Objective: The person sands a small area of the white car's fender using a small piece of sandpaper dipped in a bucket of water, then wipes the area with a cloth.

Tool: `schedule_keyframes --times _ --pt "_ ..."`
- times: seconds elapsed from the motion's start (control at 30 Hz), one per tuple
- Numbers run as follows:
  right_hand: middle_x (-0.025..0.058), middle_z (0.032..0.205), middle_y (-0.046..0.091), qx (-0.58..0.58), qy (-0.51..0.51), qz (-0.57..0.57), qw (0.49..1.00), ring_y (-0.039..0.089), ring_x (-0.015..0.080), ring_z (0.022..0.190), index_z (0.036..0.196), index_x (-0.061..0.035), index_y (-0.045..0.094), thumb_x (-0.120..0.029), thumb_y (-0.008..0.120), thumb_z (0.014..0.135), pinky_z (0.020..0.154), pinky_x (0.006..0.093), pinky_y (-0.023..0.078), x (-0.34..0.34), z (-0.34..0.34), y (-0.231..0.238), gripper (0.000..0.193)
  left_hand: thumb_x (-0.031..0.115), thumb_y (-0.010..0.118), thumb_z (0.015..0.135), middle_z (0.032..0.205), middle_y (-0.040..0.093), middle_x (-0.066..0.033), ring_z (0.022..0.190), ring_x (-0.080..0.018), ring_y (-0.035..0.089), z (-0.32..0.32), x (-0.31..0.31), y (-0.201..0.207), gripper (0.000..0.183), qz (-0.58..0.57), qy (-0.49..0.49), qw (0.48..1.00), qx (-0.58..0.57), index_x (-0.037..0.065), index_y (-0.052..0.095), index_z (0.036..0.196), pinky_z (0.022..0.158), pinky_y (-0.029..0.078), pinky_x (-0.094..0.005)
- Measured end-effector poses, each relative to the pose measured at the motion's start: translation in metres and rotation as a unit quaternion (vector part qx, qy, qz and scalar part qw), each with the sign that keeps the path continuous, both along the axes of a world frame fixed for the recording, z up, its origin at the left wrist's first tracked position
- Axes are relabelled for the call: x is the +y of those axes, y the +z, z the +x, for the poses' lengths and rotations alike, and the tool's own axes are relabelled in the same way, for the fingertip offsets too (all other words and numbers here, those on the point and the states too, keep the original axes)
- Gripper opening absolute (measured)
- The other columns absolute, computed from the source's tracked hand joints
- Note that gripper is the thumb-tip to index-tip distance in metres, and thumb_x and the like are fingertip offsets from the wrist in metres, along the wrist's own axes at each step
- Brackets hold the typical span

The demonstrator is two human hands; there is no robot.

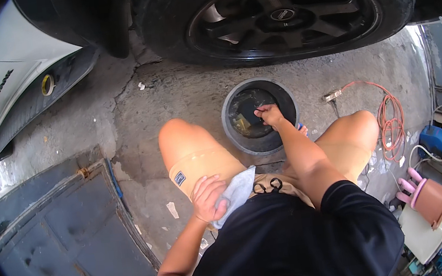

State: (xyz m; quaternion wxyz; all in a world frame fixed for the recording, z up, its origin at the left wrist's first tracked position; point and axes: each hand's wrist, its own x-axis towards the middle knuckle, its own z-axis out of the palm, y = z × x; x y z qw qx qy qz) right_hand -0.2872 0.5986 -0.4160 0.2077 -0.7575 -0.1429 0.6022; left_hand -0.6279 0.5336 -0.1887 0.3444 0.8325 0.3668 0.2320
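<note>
A round dark grey bucket [230,137] stands on the floor between my knees, with dark liquid and a yellowish piece [242,124] inside it. My right hand [269,114] reaches over the bucket with its fingers pinched together. A small dark thing shows at the fingertips, too unclear to name. On my left thigh rests my left hand [209,197], closed on a light grey cloth [237,192] that spreads toward my waist.
A vehicle wheel with a black rim [285,31] looms just beyond the bucket. An orange cord [389,117] lies coiled at right, its socket block [331,95] near the bucket. Further right are a blue machine [435,142] and a brown pot [433,201]. A metal door [62,240] is at left.
</note>
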Motion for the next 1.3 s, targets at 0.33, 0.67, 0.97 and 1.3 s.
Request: schedule_keyframes --times 0.33,0.67,0.97,1.3 --pt "0.014 0.108 0.068 -0.056 0.072 -0.011 0.996 0.069 0.0207 0.095 0.135 -0.007 0.062 -0.018 0.072 0.096 0.074 0.0392 0.06 0.004 0.017 0.037 0.041 0.025 0.061 0.084 0.104 0.074 -0.0103 0.111 -0.0311 0.069 0.007 0.009 -0.01 0.028 0.0 -0.061 0.997 -0.048 0.004 0.073 0.096 0.103 0.047 -0.0481" --pt "0.0092 0.119 0.059 -0.471 0.138 0.228 0.841 0.054 0.0347 0.119 0.094 -0.0124 0.061 -0.009 0.072 0.078 0.1 0.0477 0.045 -0.016 -0.033 0.01 0.02 0.02 0.063 0.085 0.106 0.073 -0.0103 0.111 -0.0307 0.069 0.011 0.016 -0.003 0.023 -0.014 -0.099 0.994 -0.034 0.003 0.072 0.098 0.102 0.048 -0.0488" --pt "0.0058 0.112 0.062 -0.416 0.358 0.258 0.795 0.056 0.0312 0.113 0.099 -0.0165 0.075 -0.007 0.067 0.079 0.097 0.0484 0.043 -0.009 -0.001 -0.007 0.023 0.019 0.068 0.083 0.114 0.072 -0.0118 0.115 -0.0307 0.067 0.04 -0.007 -0.002 0.026 0.014 -0.082 0.996 0.009 0.003 0.071 0.104 0.103 0.046 -0.0504" --pt "0.0208 0.11 0.073 -0.179 0.565 0.147 0.792 0.069 0.0407 0.103 0.122 -0.0098 0.071 -0.038 0.07 0.089 0.091 0.0471 0.056 0.014 0.0 -0.026 0.044 0.02 0.062 0.088 0.109 0.067 -0.0154 0.102 -0.032 0.063 0.087 -0.029 -0.056 0.029 -0.048 -0.066 0.985 0.154 0.006 0.069 0.111 0.085 0.05 -0.048"
